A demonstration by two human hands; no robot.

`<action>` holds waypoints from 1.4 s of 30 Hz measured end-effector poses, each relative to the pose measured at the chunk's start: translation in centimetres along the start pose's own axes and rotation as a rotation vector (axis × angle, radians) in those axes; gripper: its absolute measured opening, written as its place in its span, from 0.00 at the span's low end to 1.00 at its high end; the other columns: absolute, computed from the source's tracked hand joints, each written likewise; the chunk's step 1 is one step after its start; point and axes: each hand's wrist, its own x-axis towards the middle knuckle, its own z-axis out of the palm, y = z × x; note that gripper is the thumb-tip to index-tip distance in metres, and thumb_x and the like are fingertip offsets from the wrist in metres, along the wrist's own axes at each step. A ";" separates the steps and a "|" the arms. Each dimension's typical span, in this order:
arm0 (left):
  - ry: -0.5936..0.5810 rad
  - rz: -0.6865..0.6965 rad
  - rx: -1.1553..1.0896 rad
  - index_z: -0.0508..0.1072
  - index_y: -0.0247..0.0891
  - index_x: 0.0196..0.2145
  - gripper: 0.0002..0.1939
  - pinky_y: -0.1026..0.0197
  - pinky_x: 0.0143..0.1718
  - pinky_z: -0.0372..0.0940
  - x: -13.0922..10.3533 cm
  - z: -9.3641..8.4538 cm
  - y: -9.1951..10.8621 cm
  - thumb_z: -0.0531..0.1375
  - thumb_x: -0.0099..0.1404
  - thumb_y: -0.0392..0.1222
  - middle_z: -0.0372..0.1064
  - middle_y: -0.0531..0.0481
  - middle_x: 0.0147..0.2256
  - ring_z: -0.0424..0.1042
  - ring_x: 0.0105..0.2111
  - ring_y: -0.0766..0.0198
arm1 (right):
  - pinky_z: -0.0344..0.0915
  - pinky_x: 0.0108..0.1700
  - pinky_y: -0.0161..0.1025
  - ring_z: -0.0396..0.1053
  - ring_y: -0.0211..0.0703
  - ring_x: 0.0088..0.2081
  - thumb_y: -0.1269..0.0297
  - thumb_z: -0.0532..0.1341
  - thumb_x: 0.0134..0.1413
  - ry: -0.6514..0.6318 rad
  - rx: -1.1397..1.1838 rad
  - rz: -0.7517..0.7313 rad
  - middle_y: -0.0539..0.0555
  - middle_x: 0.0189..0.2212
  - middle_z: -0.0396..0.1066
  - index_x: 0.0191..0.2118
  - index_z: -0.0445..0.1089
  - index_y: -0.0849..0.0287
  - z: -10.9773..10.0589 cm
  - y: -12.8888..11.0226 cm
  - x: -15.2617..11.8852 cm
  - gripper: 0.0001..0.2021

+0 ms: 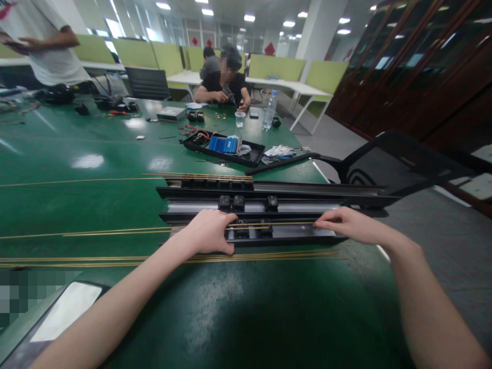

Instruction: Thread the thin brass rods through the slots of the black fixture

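Note:
My left hand [210, 231] straddles the nearest black-edged metal rail [292, 233], thumb at the near edge and fingers over the far edge, partly hidden. Just right of it, black blocks [265, 228] sit in the channel. Thin brass rods run lengthwise over this rail and under my left hand. At the rail's right part, my right hand [344, 224] pinches the end of one brass rod [294, 223] between thumb and fingers. Behind lies a second rail [307, 203] holding black blocks [272, 203]. A third rail [319, 187] carries more blocks and brass rods.
Several loose brass rods [269, 256] lie in front. Beyond the rails are a black tray [249, 156] with a blue pack, gloves [280, 152], a cup [240, 119] and a bottle [270, 110]. A chair [400, 159] stands right; a person [246, 95] handles a tool across the table.

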 end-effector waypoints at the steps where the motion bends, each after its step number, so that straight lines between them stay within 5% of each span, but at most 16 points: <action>1: 0.001 0.001 0.000 0.73 0.42 0.50 0.31 0.53 0.37 0.68 0.0 0.0 0.0 0.64 0.49 0.57 0.79 0.43 0.41 0.77 0.38 0.47 | 0.67 0.40 0.43 0.74 0.53 0.39 0.41 0.56 0.58 -0.004 0.001 0.001 0.52 0.37 0.80 0.39 0.81 0.53 -0.1 0.1 0.0 0.23; 42: 0.005 -0.002 0.004 0.73 0.43 0.50 0.32 0.54 0.36 0.68 -0.1 -0.1 0.0 0.65 0.48 0.57 0.79 0.44 0.42 0.77 0.39 0.48 | 0.65 0.51 0.46 0.73 0.57 0.47 0.42 0.60 0.56 -0.042 0.058 0.158 0.57 0.44 0.80 0.44 0.81 0.59 -2.5 3.7 -1.7 0.25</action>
